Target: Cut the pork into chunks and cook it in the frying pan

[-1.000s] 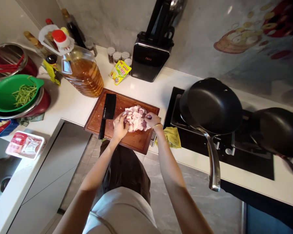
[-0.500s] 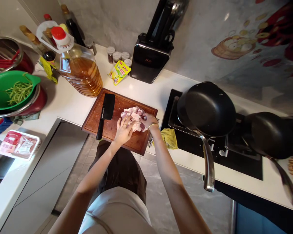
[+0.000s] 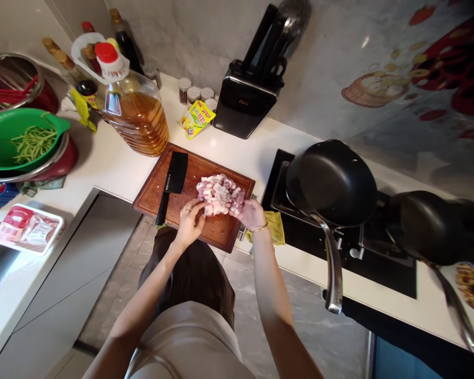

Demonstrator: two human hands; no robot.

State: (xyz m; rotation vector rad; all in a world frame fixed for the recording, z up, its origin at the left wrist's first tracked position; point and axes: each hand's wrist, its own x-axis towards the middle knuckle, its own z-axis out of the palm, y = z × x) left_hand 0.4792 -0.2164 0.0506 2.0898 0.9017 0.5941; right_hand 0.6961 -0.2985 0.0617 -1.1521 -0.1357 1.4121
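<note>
A heap of cut raw meat pieces (image 3: 220,195), pink and pale, sits on the right half of a brown wooden cutting board (image 3: 195,171). My left hand (image 3: 191,223) is at the heap's lower left edge, fingers bent loosely and apart, holding nothing. At the heap's right edge is my right hand (image 3: 254,215), a bracelet on its wrist, palm partly turned up. Its fingers are spread and touch the outer meat pieces; some fingertips are hard to make out. A black cleaver (image 3: 176,173) lies on the board's left side, handle toward me.
Right of the board are a yellow cloth (image 3: 275,227) and a hob with a deep black pan (image 3: 332,181) and a second pan (image 3: 426,223), handles jutting forward. Behind stand a large oil bottle (image 3: 136,118) and a knife block (image 3: 245,100). A green colander (image 3: 0,139) and packaged meat (image 3: 28,230) are at left.
Both hands have drawn outward from the meat: the left down and left off its top, the right to the right, turning palm up. The heap is now more exposed and gathered. The view has shifted slightly.
</note>
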